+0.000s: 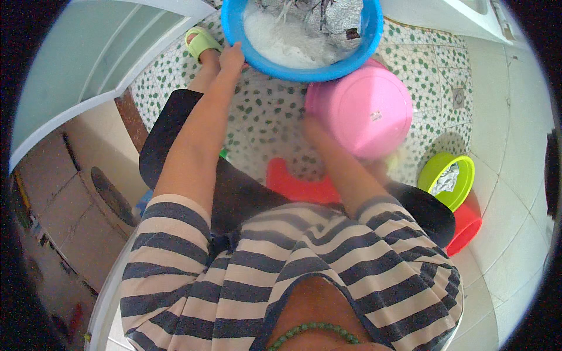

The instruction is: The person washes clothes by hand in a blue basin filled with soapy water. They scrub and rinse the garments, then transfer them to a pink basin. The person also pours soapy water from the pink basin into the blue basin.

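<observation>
My left hand [232, 57] grips the near left rim of a large blue plastic basin [281, 72], which holds sudsy water [290, 41] and wet silvery patterned fabric [342, 15]. Close to the left edge of an upturned pink plastic basin [369, 109] is my right hand [311, 125], blurred; whether it touches that basin or how its fingers lie I cannot tell. The pink basin shows its underside with a small sticker and lies partly beneath the blue basin's near edge.
A red plastic object [303, 186] lies between my legs. To the right, a lime-green bucket [465, 175] with silvery material inside sits by a red container [465, 228] near the tiled wall. A floor drain [458, 98] is beyond. A glass-panelled door [88, 57] stands at left.
</observation>
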Demonstrator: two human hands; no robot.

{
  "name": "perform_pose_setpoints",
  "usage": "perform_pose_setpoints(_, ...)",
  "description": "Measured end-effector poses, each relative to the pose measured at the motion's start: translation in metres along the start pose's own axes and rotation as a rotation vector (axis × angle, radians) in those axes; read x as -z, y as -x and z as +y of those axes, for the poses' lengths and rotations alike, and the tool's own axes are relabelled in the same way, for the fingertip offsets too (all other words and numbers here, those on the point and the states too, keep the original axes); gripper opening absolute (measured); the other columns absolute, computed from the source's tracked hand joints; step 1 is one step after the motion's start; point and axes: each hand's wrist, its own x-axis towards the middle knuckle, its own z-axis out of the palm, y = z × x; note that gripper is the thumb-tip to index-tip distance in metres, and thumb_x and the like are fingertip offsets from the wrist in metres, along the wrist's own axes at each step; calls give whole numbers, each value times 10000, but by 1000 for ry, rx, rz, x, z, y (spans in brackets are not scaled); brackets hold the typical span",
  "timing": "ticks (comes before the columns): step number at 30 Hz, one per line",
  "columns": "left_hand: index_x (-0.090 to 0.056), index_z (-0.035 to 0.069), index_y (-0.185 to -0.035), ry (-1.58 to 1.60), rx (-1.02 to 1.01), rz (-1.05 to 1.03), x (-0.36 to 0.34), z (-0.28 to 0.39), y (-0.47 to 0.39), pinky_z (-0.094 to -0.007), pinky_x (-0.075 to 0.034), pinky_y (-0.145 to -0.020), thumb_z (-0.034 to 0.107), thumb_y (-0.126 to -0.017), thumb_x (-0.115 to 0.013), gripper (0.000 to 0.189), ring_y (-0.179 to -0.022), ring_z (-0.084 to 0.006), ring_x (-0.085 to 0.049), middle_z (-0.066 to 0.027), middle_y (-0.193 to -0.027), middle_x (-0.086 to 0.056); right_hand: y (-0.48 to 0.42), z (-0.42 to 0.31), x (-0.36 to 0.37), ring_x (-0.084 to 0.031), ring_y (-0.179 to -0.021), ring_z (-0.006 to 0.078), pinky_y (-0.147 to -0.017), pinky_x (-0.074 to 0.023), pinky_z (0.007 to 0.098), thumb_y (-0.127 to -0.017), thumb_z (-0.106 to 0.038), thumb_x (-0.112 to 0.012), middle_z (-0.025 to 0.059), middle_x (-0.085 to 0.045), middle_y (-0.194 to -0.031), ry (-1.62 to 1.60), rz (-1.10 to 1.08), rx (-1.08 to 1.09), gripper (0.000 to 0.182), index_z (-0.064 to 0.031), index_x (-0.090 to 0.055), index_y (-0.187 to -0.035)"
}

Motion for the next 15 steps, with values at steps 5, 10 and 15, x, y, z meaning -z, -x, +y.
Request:
perform_pose_setpoints(5,-482,-42,-1171,-57,-76,33,0,0,7,-383,-526,-542,351,-904,-456,476,-689,-269,-635,-183,-989,-603,-16,-10,9,-612,-885,325,-777,-481,434,-813,-176,-496,199,-623,-955,39,-78,45,263,-21,-629,-979)
perform_pose_setpoints(10,-448,-47,-1207,-91,-11,-152,13,10,1,-380,-515,-567,305,-889,-493,476,-727,-262,-624,-185,-1025,-582,-1,-32,59,-614,-871,341,-788,-476,433,-796,-221,-522,194,-635,-932,200,-212,256,269,-41,-649,-949)
perform_pose_setpoints(15,-471,-54,-1165,156,-18,-87,18,23,-37,-367,-506,-616,199,-832,-559,427,-783,-261,-608,-171,-978,-598,12,-28,211,-622,-864,329,-781,-475,428,-793,-235,-548,179,-650,-905,-111,166,563,253,-70,-656,-952)
